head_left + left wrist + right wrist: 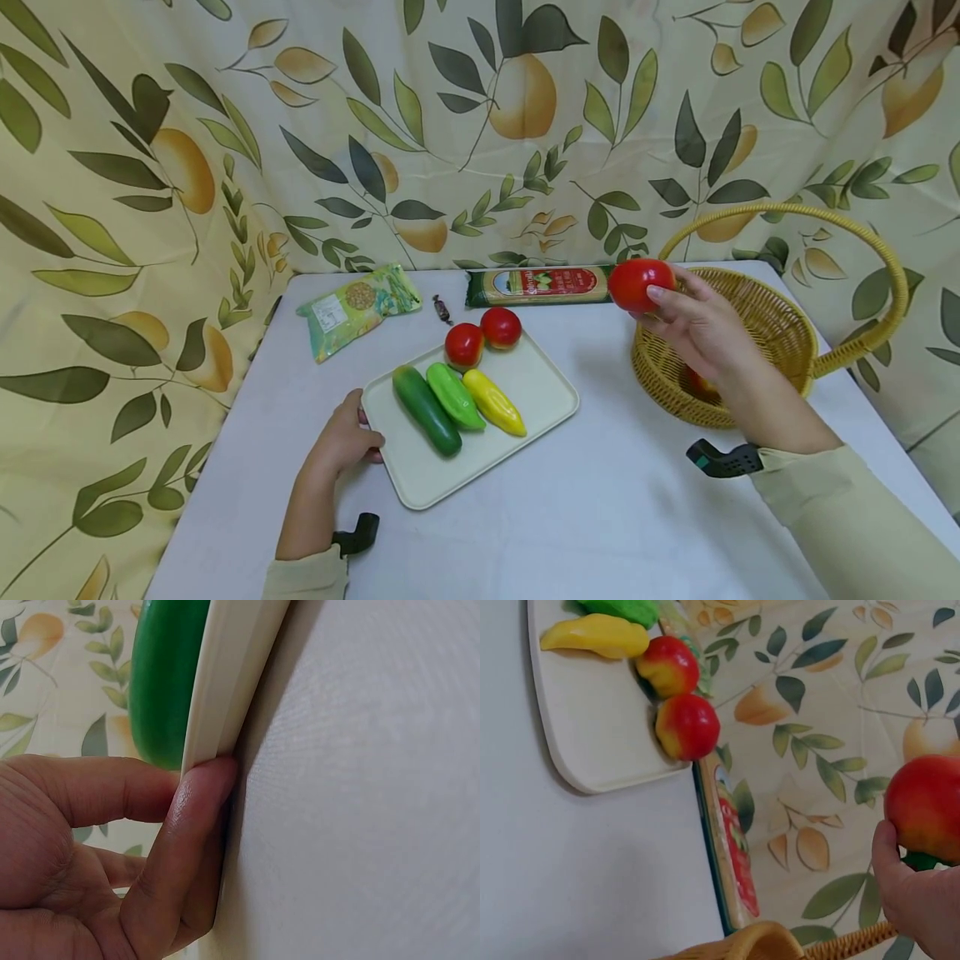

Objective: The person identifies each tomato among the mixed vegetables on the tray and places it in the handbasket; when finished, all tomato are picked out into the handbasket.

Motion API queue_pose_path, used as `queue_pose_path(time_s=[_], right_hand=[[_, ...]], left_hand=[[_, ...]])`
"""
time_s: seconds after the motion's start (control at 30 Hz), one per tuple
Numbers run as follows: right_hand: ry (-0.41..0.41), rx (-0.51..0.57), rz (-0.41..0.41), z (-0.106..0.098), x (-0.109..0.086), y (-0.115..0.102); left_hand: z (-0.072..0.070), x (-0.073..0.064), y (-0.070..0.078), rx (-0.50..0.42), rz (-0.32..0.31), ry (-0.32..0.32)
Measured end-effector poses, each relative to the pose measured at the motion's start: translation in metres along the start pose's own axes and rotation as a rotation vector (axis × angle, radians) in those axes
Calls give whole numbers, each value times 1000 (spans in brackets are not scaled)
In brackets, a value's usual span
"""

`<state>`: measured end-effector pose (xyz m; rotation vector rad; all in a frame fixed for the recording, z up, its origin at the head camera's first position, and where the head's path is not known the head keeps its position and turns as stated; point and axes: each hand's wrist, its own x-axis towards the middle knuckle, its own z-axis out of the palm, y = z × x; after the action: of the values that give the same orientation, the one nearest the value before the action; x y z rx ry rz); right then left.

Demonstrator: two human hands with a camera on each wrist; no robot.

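Observation:
My left hand [341, 437] grips the left edge of a cream tray [525, 417], thumb on top and fingers beneath it. On the tray lie a dark green cucumber [426, 412], a light green pepper [455, 397], a yellow pepper [495, 403] and two round red-and-yellow fruits [463, 346]. A similar round red fruit [641, 284], with green showing underneath in the right wrist view, is held between thumb and fingers of my right hand [708, 329]. That hand is raised over the left side of a yellow wicker basket [663, 392].
Inside the basket, a red-and-yellow item [701, 383] shows partly behind my right wrist. The basket's handle [896, 258] arches up on the right. Along the back lie a green snack bag [360, 308], a small dark wrapped candy [442, 309] and a long noodle packet [540, 286]. Patterned cloth hangs behind.

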<state>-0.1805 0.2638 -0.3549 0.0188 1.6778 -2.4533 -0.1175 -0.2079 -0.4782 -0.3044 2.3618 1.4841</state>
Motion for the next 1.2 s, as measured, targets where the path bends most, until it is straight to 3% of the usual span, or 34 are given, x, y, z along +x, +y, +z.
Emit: queue_pose_path(time_s=[0.93, 1.2], right_hand=[[41, -42, -12, -45, -12, -12], [72, -97, 11, -52, -14, -15]], left_hand=[[-1, -2, 1, -6, -1, -4], [-1, 0, 0, -6, 4, -4]])
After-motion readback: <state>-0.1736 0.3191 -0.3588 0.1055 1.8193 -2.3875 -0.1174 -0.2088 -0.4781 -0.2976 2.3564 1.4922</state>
